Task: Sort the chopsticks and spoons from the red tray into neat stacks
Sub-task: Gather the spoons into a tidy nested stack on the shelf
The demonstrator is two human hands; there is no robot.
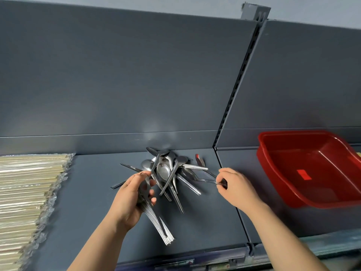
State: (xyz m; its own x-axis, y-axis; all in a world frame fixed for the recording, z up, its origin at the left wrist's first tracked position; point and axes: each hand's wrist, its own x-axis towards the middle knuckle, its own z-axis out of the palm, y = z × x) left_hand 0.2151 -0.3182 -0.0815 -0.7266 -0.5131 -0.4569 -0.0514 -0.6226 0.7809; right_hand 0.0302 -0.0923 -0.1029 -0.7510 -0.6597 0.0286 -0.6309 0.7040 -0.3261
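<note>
Left hand (132, 198): fingers curled round a gathered bundle of spoons (158, 225), bowls up inside the grip, handles aligned and fanning down and away below the wrist. Right hand (237, 185): thumb and forefinger pinching the handle tip of a single spoon (205, 180). That spoon's long axis runs from the right fingertips across toward the left hand; its bowl end is lost in the loose pile (168, 170). The pile lies between the two hands and just beyond them, touching the left fingertips, its handles pointing every way. The bundle's axis stands nearly crosswise to the pinched spoon, so, in my judgement, the spoon needs drawing clear and turning before it will lie flush with the bundle; crossed handles over it may drag. The left hand is nearer the pile, the right nearer the red tray (267, 167), which sits well out beyond the right hand and shows no cutlery inside. Wrapped chopsticks (27, 192) lie stacked well outside the left hand.
</note>
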